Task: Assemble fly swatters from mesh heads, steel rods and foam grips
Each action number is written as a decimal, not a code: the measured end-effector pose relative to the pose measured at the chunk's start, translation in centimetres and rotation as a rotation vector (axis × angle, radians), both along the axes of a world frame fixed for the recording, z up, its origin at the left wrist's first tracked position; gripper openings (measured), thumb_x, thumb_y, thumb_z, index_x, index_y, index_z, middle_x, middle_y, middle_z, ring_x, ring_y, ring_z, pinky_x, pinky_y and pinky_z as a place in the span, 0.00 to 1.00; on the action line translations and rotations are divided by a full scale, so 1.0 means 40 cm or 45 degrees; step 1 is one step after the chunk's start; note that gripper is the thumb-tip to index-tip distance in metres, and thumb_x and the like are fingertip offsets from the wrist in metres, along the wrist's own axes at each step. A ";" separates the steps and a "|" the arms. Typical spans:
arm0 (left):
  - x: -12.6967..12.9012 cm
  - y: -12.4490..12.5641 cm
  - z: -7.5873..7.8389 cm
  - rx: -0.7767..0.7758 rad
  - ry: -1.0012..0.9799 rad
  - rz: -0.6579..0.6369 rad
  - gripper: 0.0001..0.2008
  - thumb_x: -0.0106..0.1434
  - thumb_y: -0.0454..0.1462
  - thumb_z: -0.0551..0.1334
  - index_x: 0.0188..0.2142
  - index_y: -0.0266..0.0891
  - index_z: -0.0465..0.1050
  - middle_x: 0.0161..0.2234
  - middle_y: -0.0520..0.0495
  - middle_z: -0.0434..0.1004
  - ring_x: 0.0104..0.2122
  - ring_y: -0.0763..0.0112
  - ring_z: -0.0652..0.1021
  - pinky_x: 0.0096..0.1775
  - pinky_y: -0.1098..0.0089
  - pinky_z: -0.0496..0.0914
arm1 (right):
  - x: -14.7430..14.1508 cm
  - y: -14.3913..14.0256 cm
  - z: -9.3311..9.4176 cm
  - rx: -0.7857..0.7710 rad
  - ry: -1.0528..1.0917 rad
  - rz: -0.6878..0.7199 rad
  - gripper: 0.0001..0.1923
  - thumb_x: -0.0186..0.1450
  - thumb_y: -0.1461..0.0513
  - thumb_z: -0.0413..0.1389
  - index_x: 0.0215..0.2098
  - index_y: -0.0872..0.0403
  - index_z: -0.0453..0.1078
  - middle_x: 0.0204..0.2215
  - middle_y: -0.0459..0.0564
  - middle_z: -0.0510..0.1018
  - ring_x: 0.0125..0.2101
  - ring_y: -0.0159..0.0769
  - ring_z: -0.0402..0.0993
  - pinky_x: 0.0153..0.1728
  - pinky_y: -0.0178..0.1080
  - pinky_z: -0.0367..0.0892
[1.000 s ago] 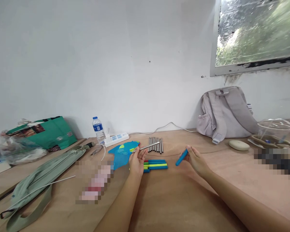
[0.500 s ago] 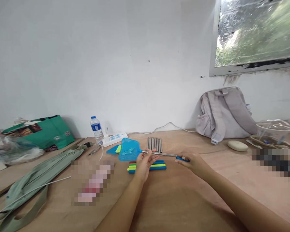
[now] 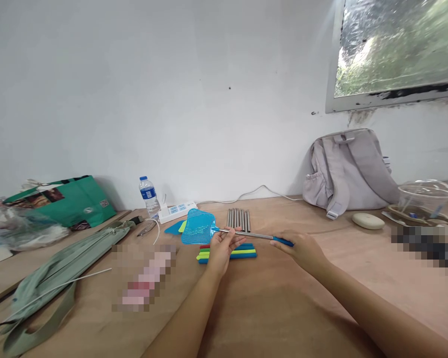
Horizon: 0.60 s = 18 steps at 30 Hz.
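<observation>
1. Both your hands have closed the gap seen a second ago: the blue grip (image 3: 282, 241), then well away from the rod (image 3: 256, 235), is now in line with it, end meeting end.
2. Your left hand (image 3: 223, 248) grasps the rod near the blue mesh head (image 3: 198, 226), thumb over it, some fingers loosely spread.
3. Your right hand (image 3: 302, 251) grasps the grip around its outer end. You can't tell from this view how far the grip is seated on the rod.
4. You have the whole piece above the table (image 3: 276, 308), nearly level, its head to your left and its grip to your right, tilting slightly down.
5. Behind the held head, partly hidden, lie other heads (image 3: 173, 227), blue and yellow-green.
6. Just beyond the held rod, you have a row of other rods (image 3: 239, 219) side by side.
7. Nearer you, other grips (image 3: 242, 254) in blue, yellow, green and red lie together, partly covered by your left hand.
8. Farther back stand the power strip (image 3: 177, 212) and bottle (image 3: 148, 193); a backpack (image 3: 349, 174) leans on the wall (image 3: 224, 124) to your right.
</observation>
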<state>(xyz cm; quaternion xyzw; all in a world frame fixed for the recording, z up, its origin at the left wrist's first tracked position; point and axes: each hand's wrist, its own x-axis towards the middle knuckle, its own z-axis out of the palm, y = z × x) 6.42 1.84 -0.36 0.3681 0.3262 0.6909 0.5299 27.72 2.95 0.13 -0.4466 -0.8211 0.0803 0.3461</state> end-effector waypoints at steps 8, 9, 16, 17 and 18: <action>-0.002 0.001 0.006 0.013 0.011 0.039 0.16 0.45 0.39 0.68 0.29 0.36 0.63 0.32 0.44 0.77 0.29 0.66 0.78 0.37 0.61 0.72 | -0.007 -0.006 0.000 -0.050 0.036 0.085 0.17 0.60 0.49 0.47 0.34 0.48 0.72 0.32 0.48 0.77 0.31 0.39 0.72 0.31 0.38 0.64; -0.003 0.001 0.006 0.013 0.021 0.040 0.16 0.45 0.39 0.68 0.29 0.37 0.63 0.31 0.44 0.77 0.29 0.66 0.78 0.37 0.61 0.71 | -0.007 -0.007 0.002 -0.057 0.029 0.098 0.17 0.60 0.50 0.47 0.34 0.48 0.72 0.32 0.48 0.77 0.31 0.39 0.72 0.31 0.38 0.64; -0.012 0.006 0.009 0.028 0.077 0.067 0.16 0.45 0.40 0.67 0.28 0.37 0.63 0.30 0.44 0.77 0.28 0.64 0.78 0.37 0.60 0.71 | -0.014 -0.016 0.007 -0.080 0.063 0.170 0.15 0.59 0.52 0.49 0.36 0.48 0.72 0.32 0.48 0.77 0.31 0.39 0.72 0.31 0.38 0.65; -0.010 0.004 0.010 0.038 0.084 0.065 0.16 0.44 0.39 0.67 0.28 0.37 0.63 0.30 0.44 0.77 0.28 0.64 0.78 0.36 0.60 0.71 | -0.016 -0.019 0.006 -0.080 0.057 0.168 0.14 0.59 0.53 0.49 0.37 0.49 0.72 0.31 0.48 0.77 0.30 0.38 0.72 0.30 0.37 0.65; -0.008 0.002 0.012 0.046 0.089 0.055 0.16 0.44 0.39 0.68 0.28 0.37 0.63 0.30 0.44 0.77 0.28 0.64 0.78 0.36 0.61 0.72 | -0.019 -0.023 0.004 -0.078 0.052 0.174 0.14 0.58 0.54 0.50 0.37 0.49 0.72 0.30 0.48 0.77 0.29 0.38 0.71 0.30 0.37 0.65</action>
